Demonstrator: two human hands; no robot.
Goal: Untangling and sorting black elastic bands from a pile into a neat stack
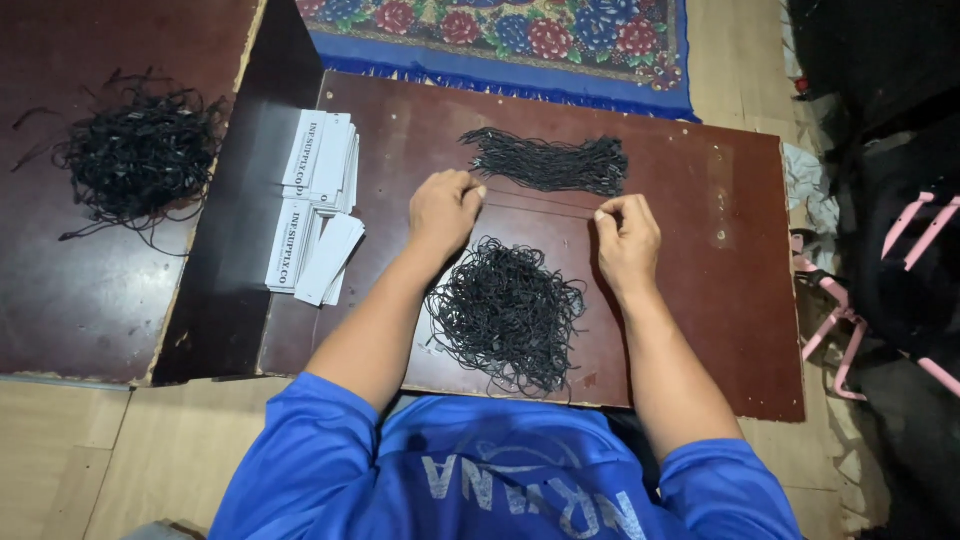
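Observation:
My left hand point(443, 209) and my right hand point(626, 238) rest on a dark brown board point(700, 300), fingers pinched. A thin black string point(540, 206) runs taut between them, one end in each hand. Just beyond the string lies a neat bundle of straightened black strings point(550, 163). Between my forearms, nearer to me, sits a loose tangled pile of black strings point(508, 313).
Two stacks of white paper tags point(315, 205) lie at the board's left end. A second tangle of black strings point(140, 155) sits on another brown board at far left. A flowered blue rug point(520, 40) lies beyond. Pink-framed dark items point(900, 260) stand at right.

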